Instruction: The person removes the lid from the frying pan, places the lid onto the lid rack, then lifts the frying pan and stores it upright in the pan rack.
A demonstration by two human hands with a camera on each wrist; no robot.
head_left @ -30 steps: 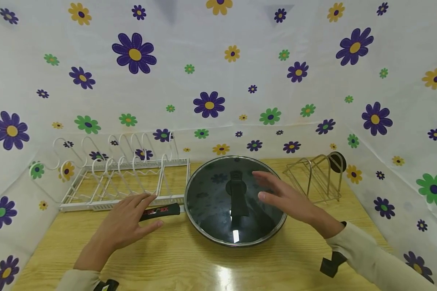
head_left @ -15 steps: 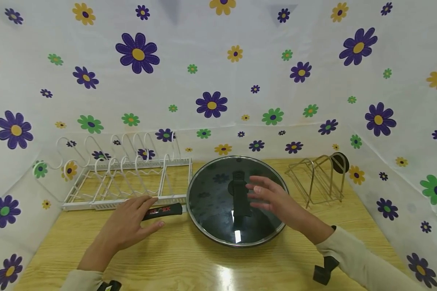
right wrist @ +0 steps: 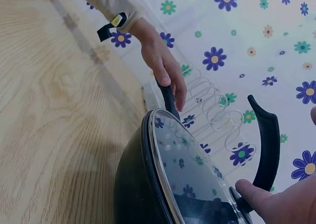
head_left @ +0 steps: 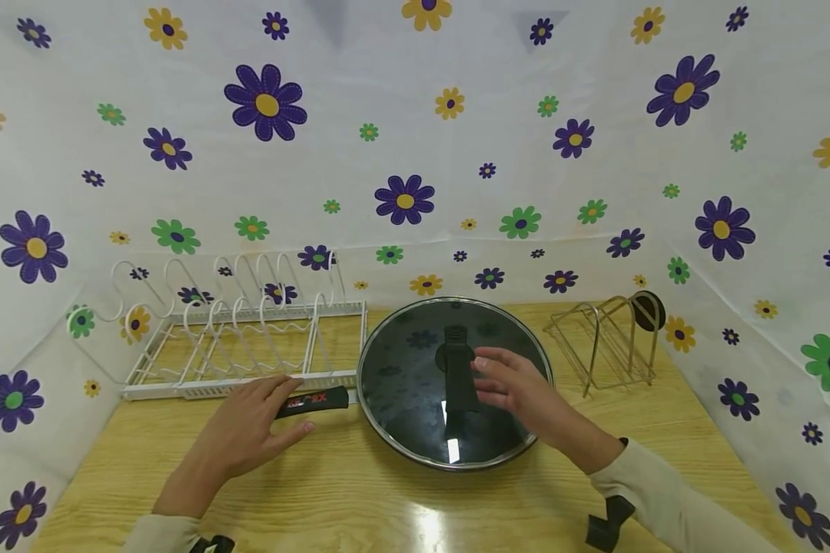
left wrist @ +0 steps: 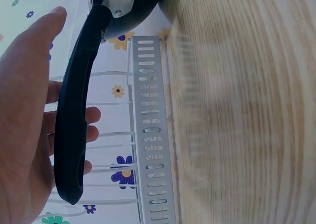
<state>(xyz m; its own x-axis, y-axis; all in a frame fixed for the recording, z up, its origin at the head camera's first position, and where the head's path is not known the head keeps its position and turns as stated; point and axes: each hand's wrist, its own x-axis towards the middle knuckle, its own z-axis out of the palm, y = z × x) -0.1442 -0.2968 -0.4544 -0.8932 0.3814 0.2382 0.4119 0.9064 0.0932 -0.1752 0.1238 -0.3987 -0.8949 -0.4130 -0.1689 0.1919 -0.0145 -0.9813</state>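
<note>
Left hand lies loose-fingered over the wok handle to steady it mid-worktop, while right hand touches the lid handle, fingers not yet wrapped round it.

Pan handle partly under left hand

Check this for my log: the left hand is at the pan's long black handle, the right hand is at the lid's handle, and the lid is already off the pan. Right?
Not quite. The glass lid still sits on the pan, as the head and right wrist views show. The left hand is at the long black handle, and the right hand at the lid's handle.
</note>
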